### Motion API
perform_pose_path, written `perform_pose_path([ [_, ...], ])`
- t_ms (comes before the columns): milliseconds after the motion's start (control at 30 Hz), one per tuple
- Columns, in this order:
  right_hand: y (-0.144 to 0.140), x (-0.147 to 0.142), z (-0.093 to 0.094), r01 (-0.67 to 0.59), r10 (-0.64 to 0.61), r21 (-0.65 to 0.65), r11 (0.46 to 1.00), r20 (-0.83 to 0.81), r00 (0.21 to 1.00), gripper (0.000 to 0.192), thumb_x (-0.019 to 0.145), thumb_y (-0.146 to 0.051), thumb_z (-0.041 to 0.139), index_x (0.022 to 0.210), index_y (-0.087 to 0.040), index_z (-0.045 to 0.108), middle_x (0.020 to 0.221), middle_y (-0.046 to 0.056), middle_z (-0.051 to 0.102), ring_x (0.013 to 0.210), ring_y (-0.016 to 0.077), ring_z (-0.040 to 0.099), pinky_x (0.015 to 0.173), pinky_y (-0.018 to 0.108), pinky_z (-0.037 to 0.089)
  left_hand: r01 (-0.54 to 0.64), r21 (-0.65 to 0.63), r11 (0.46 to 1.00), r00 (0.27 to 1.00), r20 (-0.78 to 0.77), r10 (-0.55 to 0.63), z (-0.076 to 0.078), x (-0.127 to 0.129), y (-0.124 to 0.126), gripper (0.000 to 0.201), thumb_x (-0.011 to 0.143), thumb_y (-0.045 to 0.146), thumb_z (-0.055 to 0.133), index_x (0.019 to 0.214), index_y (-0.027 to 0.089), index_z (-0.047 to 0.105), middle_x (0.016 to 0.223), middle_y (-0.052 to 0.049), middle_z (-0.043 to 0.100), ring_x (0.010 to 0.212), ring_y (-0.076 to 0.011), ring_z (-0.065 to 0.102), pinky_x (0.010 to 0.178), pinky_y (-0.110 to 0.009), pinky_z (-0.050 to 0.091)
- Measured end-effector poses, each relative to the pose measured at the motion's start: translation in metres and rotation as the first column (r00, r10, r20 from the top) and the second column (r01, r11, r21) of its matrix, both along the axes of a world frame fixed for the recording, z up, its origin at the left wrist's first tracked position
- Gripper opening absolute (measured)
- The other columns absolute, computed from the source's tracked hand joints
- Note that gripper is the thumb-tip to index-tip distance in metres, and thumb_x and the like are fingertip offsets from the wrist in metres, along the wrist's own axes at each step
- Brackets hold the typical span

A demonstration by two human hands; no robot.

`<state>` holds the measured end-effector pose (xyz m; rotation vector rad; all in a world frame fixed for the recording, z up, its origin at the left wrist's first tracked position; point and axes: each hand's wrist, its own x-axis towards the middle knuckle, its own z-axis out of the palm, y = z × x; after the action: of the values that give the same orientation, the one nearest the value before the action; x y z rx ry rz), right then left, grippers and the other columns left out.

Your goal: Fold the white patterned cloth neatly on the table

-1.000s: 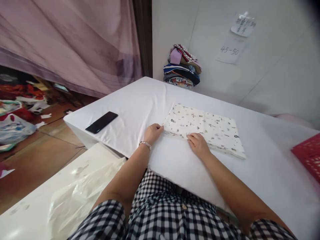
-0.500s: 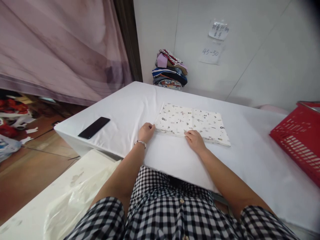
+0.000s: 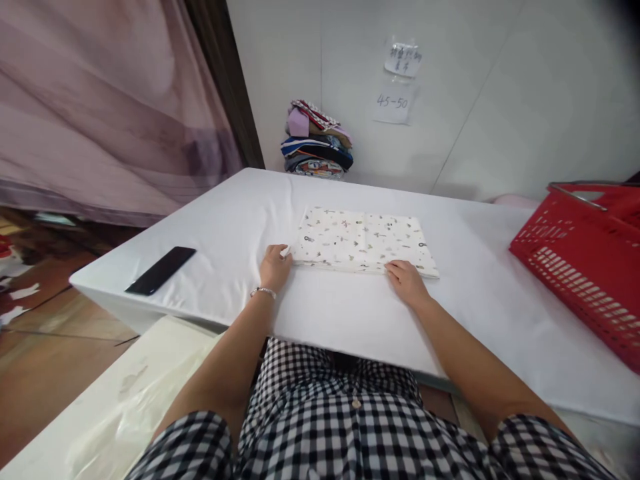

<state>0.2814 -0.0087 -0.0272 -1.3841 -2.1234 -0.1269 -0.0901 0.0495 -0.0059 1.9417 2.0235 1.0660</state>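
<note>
A folded white cloth with small printed figures (image 3: pixel 363 239) lies flat on the white-covered table (image 3: pixel 350 313). My left hand (image 3: pixel 275 265), with a bracelet on the wrist, pinches the cloth's near left corner. At the near edge toward the right corner, my right hand (image 3: pixel 407 281) grips the cloth with curled fingers. Both forearms reach over the table's front edge.
A black phone (image 3: pixel 161 269) lies at the table's left end. A red plastic basket (image 3: pixel 585 253) stands at the right. A stack of folded coloured clothes (image 3: pixel 316 140) sits at the back against the wall. A white surface with clear plastic (image 3: pixel 100 420) is at lower left.
The view has swung to the right, bringing the red basket into sight. My right hand has slid rightward along the cloth's near edge; the left hand stays at the left corner.
</note>
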Motion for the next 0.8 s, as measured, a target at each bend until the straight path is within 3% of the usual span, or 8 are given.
perform_pose_path([
  [133,-0.001,0.009,-0.002,0.037,-0.037,0.004,0.999,-0.003,0.999,0.026,0.086,-0.020,0.043,0.100,-0.020,0.065,0.100,0.008,0.062,0.091,0.0219,0.052,0.081,0.037,0.042,0.202,0.119,0.972,0.946,-0.282,-0.161,0.003,0.006,-0.004,0.035,0.079,0.013,0.041,0.108,0.020,0.060,0.114,-0.007,0.057,0.107,-0.0224,0.050,0.087,-0.034,0.040],
  [300,-0.001,0.003,0.001,0.051,-0.051,-0.019,0.999,-0.003,0.999,0.027,0.086,-0.018,0.042,0.101,-0.020,0.065,0.102,0.008,0.062,0.092,0.0218,0.051,0.081,0.037,0.042,0.418,0.011,0.908,0.804,-0.470,-0.365,0.008,0.015,-0.011,0.038,0.075,0.006,0.038,0.099,0.020,0.064,0.104,-0.007,0.064,0.100,-0.0223,0.054,0.091,-0.039,0.035],
  [500,-0.009,0.033,0.002,0.081,-0.079,-0.051,0.995,0.037,0.996,0.032,0.084,-0.014,0.040,0.106,-0.021,0.063,0.106,0.007,0.061,0.095,0.0214,0.052,0.083,0.037,0.041,0.335,0.086,0.938,0.853,-0.451,-0.263,0.007,0.014,-0.009,0.032,0.073,0.011,0.040,0.092,0.020,0.065,0.097,-0.006,0.067,0.096,-0.0214,0.058,0.102,-0.045,0.023],
  [633,-0.019,0.064,0.001,0.199,-0.199,-0.043,0.979,0.019,0.980,0.031,0.085,-0.016,0.040,0.104,-0.019,0.064,0.105,0.007,0.062,0.096,0.0213,0.053,0.084,0.036,0.041,0.320,0.095,0.943,0.872,-0.418,-0.254,0.005,0.013,-0.005,0.029,0.073,0.013,0.041,0.089,0.021,0.064,0.096,-0.005,0.067,0.096,-0.0208,0.058,0.102,-0.044,0.024],
  [800,-0.022,0.070,0.000,0.274,-0.274,-0.009,0.962,-0.013,0.962,0.029,0.086,-0.018,0.040,0.100,-0.018,0.066,0.102,0.008,0.064,0.094,0.0214,0.054,0.084,0.037,0.041,0.322,0.091,0.942,0.876,-0.406,-0.260,0.006,0.013,-0.005,0.027,0.073,0.014,0.041,0.088,0.020,0.063,0.096,-0.006,0.067,0.095,-0.0215,0.059,0.099,-0.042,0.029],
])
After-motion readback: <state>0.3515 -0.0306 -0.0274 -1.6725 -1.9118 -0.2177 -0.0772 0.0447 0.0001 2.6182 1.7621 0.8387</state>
